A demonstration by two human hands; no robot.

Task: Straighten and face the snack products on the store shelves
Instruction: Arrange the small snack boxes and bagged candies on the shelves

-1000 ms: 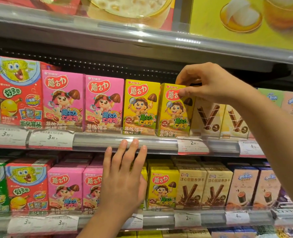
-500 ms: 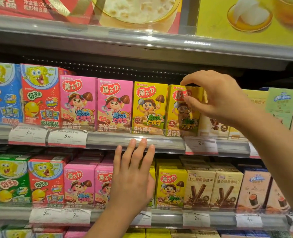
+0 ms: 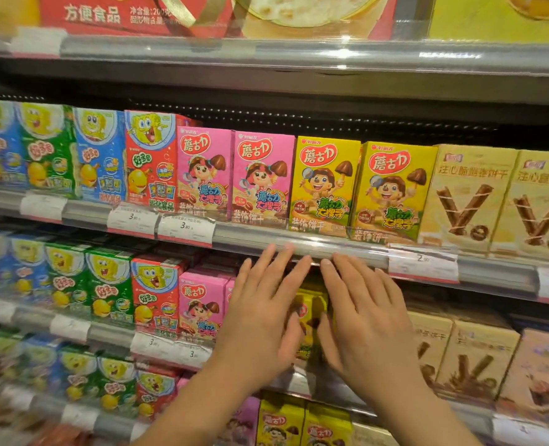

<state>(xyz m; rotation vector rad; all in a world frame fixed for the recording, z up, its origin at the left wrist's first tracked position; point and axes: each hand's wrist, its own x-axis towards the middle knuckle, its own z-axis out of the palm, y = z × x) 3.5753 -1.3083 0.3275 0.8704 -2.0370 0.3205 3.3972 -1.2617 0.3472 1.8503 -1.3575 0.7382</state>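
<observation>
Two hands were held up flat in front of the shelves, side by side and almost touching. The left hand (image 3: 260, 320) had its fingers straight and spread, pointing up, and it held nothing. The right hand (image 3: 363, 320) was the same, fingers straight and a bit apart, with nothing in it. The tips of both hands reached up to the clear shelf rail (image 3: 298, 244) just above them. Both arms came up from the bottom edge.

Between and behind the two hands sat a yellow snack box (image 3: 308, 317), mostly hidden, so only a thin strip showed. It was hard to tell if the palms touched it. Left of the left hand stood a pink box (image 3: 200, 305) and a red box (image 3: 155, 294). Right of the right hand stood tan stick-biscuit boxes (image 3: 476, 358).

Above the fingertips, on the next shelf up, two yellow mushroom boxes (image 3: 392, 188) stood straight and faced front, beside two pink ones (image 3: 261, 178). The far left boxes were blurry, and the price tags (image 3: 186, 226) were hard to read
</observation>
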